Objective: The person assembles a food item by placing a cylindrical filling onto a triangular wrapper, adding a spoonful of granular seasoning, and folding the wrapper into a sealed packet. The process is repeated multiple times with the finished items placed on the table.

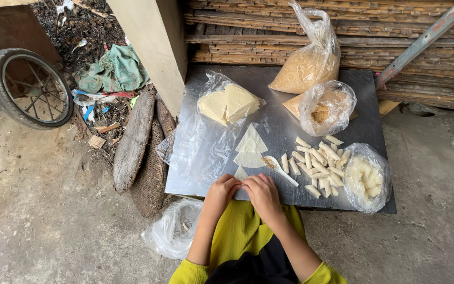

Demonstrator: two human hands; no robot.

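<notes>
**Two hands rolling a wrapper at the edge of a metal table**

The left hand [224, 188] and the right hand [261, 190] meet at the near edge of the metal table [279, 87], fingers curled in and knuckles almost touching. Both are closed on a small pale wrapper piece [241, 173] whose tip pokes out above them; what lies inside the fingers is hidden.

Just beyond the hands lie two flat triangular wrappers [251, 147], one overlapping the other. Beside the right hand rests a white spoon [278, 169] with a little brownish filling in its bowl. To its right is a loose heap of finished rolls [319, 163], short pale sticks, and next to them an open plastic bag of more rolls [368, 179] at the table's right edge.

Further back, a stack of wrappers [228, 103] sits on clear plastic. An open bag of brown filling [326, 108] stands in the middle, and a taller tied bag of grain [306, 66] leans by the wooden slat wall [269, 31].

On the ground left of the table are a woven basket tray [148, 168], a wheel [27, 87], and a crumpled plastic bag [174, 229].
</notes>
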